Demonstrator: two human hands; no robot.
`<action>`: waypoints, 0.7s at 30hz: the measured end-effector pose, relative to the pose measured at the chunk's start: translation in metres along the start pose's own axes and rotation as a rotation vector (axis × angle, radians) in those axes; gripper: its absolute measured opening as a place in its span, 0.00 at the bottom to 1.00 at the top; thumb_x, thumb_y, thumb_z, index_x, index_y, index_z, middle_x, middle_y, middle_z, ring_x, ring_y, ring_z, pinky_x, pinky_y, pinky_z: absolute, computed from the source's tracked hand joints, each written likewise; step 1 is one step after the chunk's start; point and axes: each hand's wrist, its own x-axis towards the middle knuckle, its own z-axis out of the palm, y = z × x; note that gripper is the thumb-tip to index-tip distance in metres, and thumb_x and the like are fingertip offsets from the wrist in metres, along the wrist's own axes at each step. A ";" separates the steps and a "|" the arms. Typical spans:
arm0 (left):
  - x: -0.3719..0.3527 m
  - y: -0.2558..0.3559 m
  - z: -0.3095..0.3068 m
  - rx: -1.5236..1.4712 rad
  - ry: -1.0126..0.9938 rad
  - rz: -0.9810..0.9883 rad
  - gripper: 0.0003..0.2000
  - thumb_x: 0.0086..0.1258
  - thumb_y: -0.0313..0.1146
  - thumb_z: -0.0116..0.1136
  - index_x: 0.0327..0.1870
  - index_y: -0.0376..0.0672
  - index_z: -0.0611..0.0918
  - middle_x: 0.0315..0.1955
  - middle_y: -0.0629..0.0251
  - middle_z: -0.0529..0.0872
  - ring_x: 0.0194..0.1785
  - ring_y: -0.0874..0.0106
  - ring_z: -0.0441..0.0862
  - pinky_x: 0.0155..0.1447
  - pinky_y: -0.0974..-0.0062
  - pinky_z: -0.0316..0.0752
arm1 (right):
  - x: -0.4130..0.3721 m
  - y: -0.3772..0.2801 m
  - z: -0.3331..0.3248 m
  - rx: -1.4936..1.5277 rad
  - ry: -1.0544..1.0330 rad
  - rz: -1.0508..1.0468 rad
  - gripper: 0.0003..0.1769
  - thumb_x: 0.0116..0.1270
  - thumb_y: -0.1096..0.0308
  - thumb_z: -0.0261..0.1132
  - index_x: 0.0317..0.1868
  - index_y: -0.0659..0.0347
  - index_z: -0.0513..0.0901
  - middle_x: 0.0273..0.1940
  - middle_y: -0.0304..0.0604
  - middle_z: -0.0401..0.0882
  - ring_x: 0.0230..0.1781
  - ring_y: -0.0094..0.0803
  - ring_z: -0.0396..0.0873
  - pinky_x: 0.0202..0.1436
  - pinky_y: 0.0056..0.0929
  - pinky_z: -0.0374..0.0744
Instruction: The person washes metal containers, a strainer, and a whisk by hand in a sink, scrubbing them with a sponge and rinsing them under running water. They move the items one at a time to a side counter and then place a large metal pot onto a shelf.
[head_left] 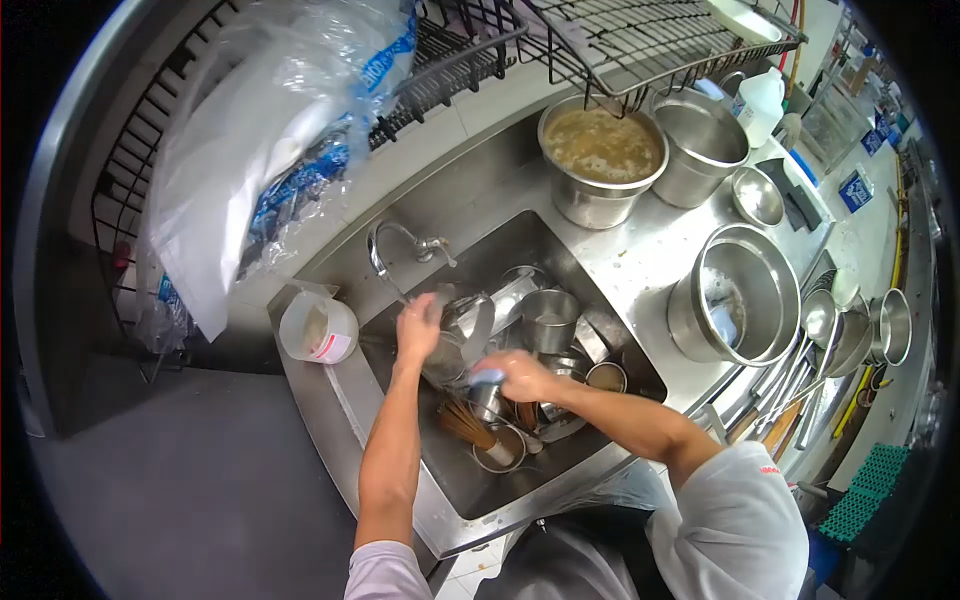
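Note:
My left hand [417, 328] grips a steel container [455, 335] tilted over the sink [600, 290], just below the tap [385, 250]. My right hand [520, 375] presses a blue sponge [487, 378] against the container's lower side. Under my hands lie several steel cups and lids, a steel pot [548, 318] and a bamboo whisk [468, 425].
A plastic tub [318, 328] stands on the sink's left rim. On the counter to the right are a pot of brown liquid [603, 150], other steel pots [703, 145], a large tilted pot [735, 295] and ladles [820, 320]. Wire racks and a plastic bag [260, 140] hang above.

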 end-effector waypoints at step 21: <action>-0.090 -0.102 0.146 -2.218 -0.055 -1.187 0.17 0.74 0.22 0.41 0.61 0.24 0.73 0.52 0.47 0.80 0.52 0.56 0.81 0.54 0.59 0.85 | -0.204 -0.072 -0.256 -0.686 0.841 0.813 0.31 0.55 0.77 0.57 0.63 0.54 0.77 0.56 0.56 0.80 0.58 0.52 0.79 0.62 0.49 0.77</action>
